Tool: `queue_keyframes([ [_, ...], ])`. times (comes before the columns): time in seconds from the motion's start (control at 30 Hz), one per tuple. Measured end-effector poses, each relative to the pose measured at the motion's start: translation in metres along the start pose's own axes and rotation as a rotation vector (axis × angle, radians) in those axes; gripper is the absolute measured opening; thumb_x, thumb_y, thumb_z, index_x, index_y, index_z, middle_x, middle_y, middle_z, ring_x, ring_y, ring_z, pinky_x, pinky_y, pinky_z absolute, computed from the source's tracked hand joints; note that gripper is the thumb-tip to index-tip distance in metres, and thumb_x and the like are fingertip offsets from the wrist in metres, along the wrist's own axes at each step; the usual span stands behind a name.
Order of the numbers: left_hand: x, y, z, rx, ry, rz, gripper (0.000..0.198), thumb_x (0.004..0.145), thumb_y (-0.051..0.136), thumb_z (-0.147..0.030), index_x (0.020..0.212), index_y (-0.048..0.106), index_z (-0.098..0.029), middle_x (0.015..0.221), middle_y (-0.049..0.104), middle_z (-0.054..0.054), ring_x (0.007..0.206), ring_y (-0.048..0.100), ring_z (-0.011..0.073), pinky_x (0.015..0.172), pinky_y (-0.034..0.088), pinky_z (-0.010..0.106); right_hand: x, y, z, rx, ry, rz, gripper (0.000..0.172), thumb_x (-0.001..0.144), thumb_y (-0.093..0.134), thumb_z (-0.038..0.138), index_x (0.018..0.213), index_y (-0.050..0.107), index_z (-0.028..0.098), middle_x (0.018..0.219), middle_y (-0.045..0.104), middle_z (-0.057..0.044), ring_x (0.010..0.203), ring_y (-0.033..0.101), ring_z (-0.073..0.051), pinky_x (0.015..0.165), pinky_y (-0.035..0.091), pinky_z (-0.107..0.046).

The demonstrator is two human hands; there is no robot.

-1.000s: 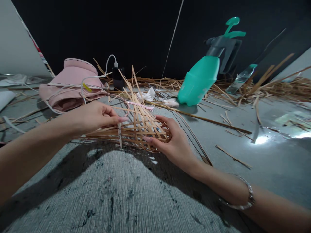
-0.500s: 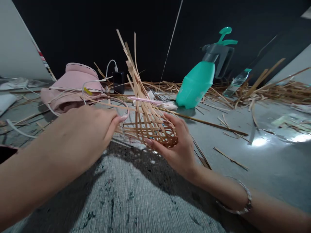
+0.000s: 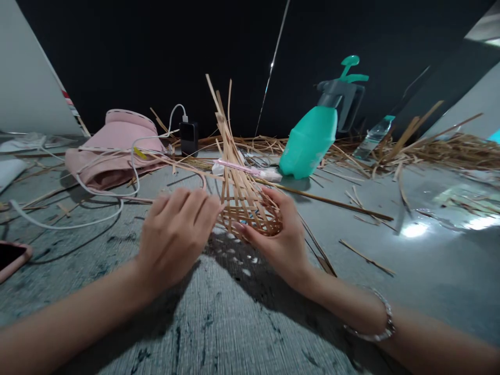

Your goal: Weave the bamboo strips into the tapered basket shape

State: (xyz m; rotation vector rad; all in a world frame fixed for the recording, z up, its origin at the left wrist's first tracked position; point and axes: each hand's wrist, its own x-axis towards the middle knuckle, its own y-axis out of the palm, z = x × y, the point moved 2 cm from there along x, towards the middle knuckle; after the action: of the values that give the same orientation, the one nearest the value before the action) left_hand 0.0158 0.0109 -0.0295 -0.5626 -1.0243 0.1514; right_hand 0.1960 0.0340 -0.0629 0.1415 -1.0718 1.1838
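Note:
A small open weave of pale bamboo strips (image 3: pixel 250 214), basket-like, stands in front of me, with long loose strip ends rising in a bundle from it. My right hand (image 3: pixel 284 237) grips its right side, thumb in front and fingers curled behind. At the left edge of the weave, my left hand (image 3: pixel 177 237) is closed, fingertips pinching the strip ends there. Its back faces me, somewhat blurred, and hides part of the fingers.
A teal spray bottle (image 3: pixel 310 140) and a small water bottle (image 3: pixel 375 136) stand behind, among scattered strips. Left are a pink sun visor (image 3: pixel 119 140), a black power bank (image 3: pixel 189 138), a white cable (image 3: pixel 78 225) and a phone (image 3: pixel 14 259). A pink pen-like tool (image 3: pixel 240 166) lies behind the weave.
My left hand has come down and right, from a strip held out at the left to the edge of the weave. The right hand keeps its grip. The view has shifted slightly.

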Motion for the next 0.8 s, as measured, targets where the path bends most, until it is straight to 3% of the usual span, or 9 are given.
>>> queue_keyframes([
  [0.07, -0.006, 0.006, -0.004, -0.058, 0.056, -0.015, 0.008, 0.089, 0.058, -0.016, 0.081, 0.061, -0.015, 0.07, 0.066, 0.005, 0.063, 0.06, 0.025, 0.057, 0.039, 0.036, 0.001, 0.001, -0.003, 0.057, 0.059, 0.002, 0.06, 0.069, 0.08, 0.033, 0.121, 0.053, 0.017, 0.115, 0.06, -0.011, 0.106, 0.059, -0.025, 0.095, 0.05, -0.043],
  [0.17, -0.012, 0.016, -0.009, -0.125, -0.014, 0.108, 0.021, 0.094, 0.049, -0.024, 0.08, 0.061, -0.015, 0.066, 0.065, 0.006, 0.059, 0.061, 0.024, 0.053, 0.039, 0.035, 0.002, 0.001, -0.003, 0.173, 0.172, -0.031, 0.064, 0.066, 0.082, 0.035, 0.12, 0.052, 0.019, 0.119, 0.06, -0.01, 0.11, 0.058, -0.025, 0.096, 0.049, -0.043],
  [0.33, -0.021, 0.024, -0.021, -0.373, -0.21, 0.216, 0.036, 0.101, 0.032, -0.04, 0.106, 0.053, -0.011, 0.086, 0.071, 0.011, 0.068, 0.069, 0.0225, 0.054, 0.047, 0.031, -0.001, 0.005, -0.003, 0.519, 0.359, 0.036, 0.059, 0.073, 0.074, 0.037, 0.124, 0.046, 0.025, 0.115, 0.06, -0.007, 0.106, 0.06, -0.022, 0.093, 0.051, -0.04],
  [0.47, -0.027, 0.032, -0.021, -0.594, -0.504, 0.311, 0.039, 0.095, 0.042, -0.05, 0.115, 0.044, -0.016, 0.105, 0.067, 0.014, 0.086, 0.068, 0.0281, 0.066, 0.051, 0.037, -0.005, 0.009, -0.007, 0.608, 0.463, 0.126, 0.053, 0.073, 0.073, 0.035, 0.12, 0.052, 0.023, 0.113, 0.062, -0.008, 0.104, 0.061, -0.023, 0.091, 0.052, -0.042],
  [0.63, -0.03, 0.037, -0.016, -0.965, -1.033, 0.367, 0.037, 0.088, 0.053, -0.051, 0.104, 0.041, -0.02, 0.099, 0.061, 0.009, 0.091, 0.062, 0.0263, 0.081, 0.048, 0.044, -0.007, 0.011, -0.009, 0.702, 0.522, 0.108, 0.053, 0.07, 0.076, 0.033, 0.118, 0.055, 0.022, 0.109, 0.066, -0.008, 0.099, 0.064, -0.023, 0.087, 0.055, -0.042],
  [0.8, -0.031, 0.035, -0.014, -1.051, -1.22, 0.328, 0.044, 0.089, 0.045, -0.058, 0.106, 0.04, -0.018, 0.103, 0.059, 0.015, 0.091, 0.062, 0.0271, 0.079, 0.05, 0.046, -0.007, 0.013, -0.007, 0.776, 0.489, 0.076, 0.046, 0.073, 0.072, 0.033, 0.115, 0.057, 0.023, 0.117, 0.066, -0.008, 0.107, 0.063, -0.024, 0.097, 0.051, -0.046],
])
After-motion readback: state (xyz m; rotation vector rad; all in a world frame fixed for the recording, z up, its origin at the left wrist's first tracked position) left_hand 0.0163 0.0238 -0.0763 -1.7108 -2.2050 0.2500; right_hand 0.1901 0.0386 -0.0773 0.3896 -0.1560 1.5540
